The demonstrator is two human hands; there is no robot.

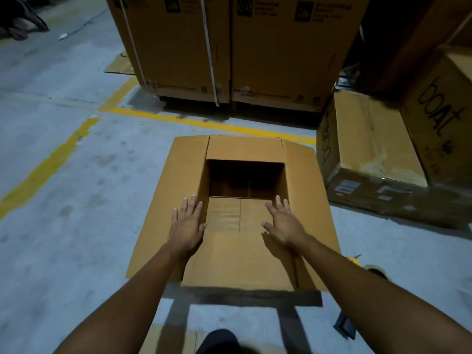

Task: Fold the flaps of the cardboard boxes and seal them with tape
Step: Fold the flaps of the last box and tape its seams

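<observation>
View from above, looking down at a brown cardboard box (237, 261) that stands open on a grey concrete floor (76, 226) in the middle of the frame. Its left flap (166, 200) and right flap (309, 200) are spread out wide to the sides. The far flap (245, 148) leans away toward the top of the frame. The opening (245, 178) between them is dark, with a paler cardboard panel with a seam down its middle at its near edge.

Two bare arms reach in from the bottom of the frame. The left hand (187, 224) lies flat with fingers straight and spread, resting on the left flap right at the near left corner of the opening. The right hand (282, 222) is also flat and spread, holding nothing, at the near right corner of the opening, on or just above the cardboard.

Yellow painted lines (204, 122) cross the floor behind and to the left of the box. At top centre stand tall cartons (229, 47) bound with white straps (209, 47). At the right edge a worn carton (370, 139) lies near the open box, and beside it stands another carton with the word "boat" handwritten on it (439, 111). A small round object (375, 270) peeks out on the floor beside the right forearm, too hidden to identify. A dark heap (20, 19) sits in the upper left corner.
</observation>
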